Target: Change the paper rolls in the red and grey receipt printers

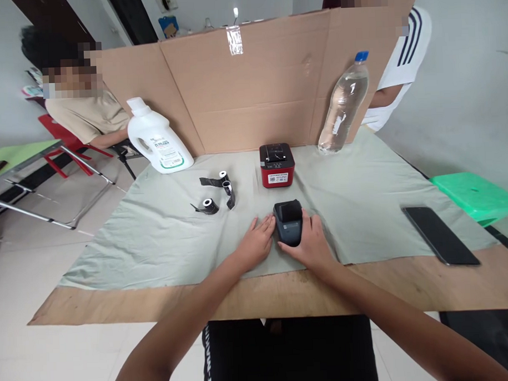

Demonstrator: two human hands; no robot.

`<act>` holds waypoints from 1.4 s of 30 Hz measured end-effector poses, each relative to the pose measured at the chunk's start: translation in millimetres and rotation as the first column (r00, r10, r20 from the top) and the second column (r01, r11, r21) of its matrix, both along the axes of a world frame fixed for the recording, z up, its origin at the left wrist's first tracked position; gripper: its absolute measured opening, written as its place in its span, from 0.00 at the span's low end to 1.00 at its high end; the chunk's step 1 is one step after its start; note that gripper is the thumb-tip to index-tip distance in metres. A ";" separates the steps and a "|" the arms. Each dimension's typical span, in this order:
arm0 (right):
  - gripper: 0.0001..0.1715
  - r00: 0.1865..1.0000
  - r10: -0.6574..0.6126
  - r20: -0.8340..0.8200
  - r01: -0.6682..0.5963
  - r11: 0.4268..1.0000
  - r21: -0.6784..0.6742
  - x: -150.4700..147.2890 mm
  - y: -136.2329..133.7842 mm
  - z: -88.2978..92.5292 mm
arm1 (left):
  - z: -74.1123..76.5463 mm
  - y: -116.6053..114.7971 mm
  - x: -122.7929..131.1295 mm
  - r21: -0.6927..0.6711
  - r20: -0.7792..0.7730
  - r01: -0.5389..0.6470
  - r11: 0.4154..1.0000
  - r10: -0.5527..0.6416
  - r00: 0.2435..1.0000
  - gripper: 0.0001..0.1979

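A small dark label printer (288,222) rests on the pale green cloth (155,238) near the table's front edge. My right hand (312,244) is wrapped around its right side and front. My left hand (258,240) lies with fingers stretched out, touching the printer's left side. Behind it stands a red and black label printer (277,165). Three small black rolls (218,193) with loose tails lie to the left of the red printer.
A white detergent jug (156,138) stands back left and a clear water bottle (345,107) back right, before a cardboard screen (250,90). A black phone (441,235) lies right, beside a green stool (475,196). Two other people are behind the screen.
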State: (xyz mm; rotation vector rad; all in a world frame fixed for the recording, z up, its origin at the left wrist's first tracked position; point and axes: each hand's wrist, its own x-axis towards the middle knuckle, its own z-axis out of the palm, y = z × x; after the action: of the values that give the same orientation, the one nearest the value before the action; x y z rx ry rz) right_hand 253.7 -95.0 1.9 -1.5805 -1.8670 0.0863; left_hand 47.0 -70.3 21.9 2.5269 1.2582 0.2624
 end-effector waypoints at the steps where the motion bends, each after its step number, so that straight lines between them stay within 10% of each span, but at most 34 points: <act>1: 0.67 1.000 0.001 0.000 -0.001 1.000 -0.003 0.2 0.0 0.1 | 1.3 -0.2 -0.2 -0.004 0.000 -0.001 1.000 0.001 1.000 0.34; 30: 0.68 0.999 -0.008 -0.045 0.003 0.993 -0.114 2.2 -0.5 10.2 | 6.5 6.9 0.5 -0.017 0.050 -0.058 0.998 0.059 0.997 0.32; 37: 0.62 0.980 -0.038 -0.197 0.008 0.989 -0.150 1.0 0.2 8.7 | 6.2 4.7 11.9 0.118 0.309 -0.266 0.957 0.219 0.925 0.20; 42: 0.49 0.934 -0.021 -0.358 -0.031 0.990 -0.140 1.3 0.1 10.1 | 2.5 9.0 13.1 0.248 0.440 -0.226 0.942 0.098 0.892 0.24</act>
State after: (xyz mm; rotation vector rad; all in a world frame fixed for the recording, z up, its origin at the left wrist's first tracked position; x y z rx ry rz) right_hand 255.0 -94.9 11.9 -1.5336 -1.6051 0.4895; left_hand 60.1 -61.3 24.4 2.3978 1.3261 1.0506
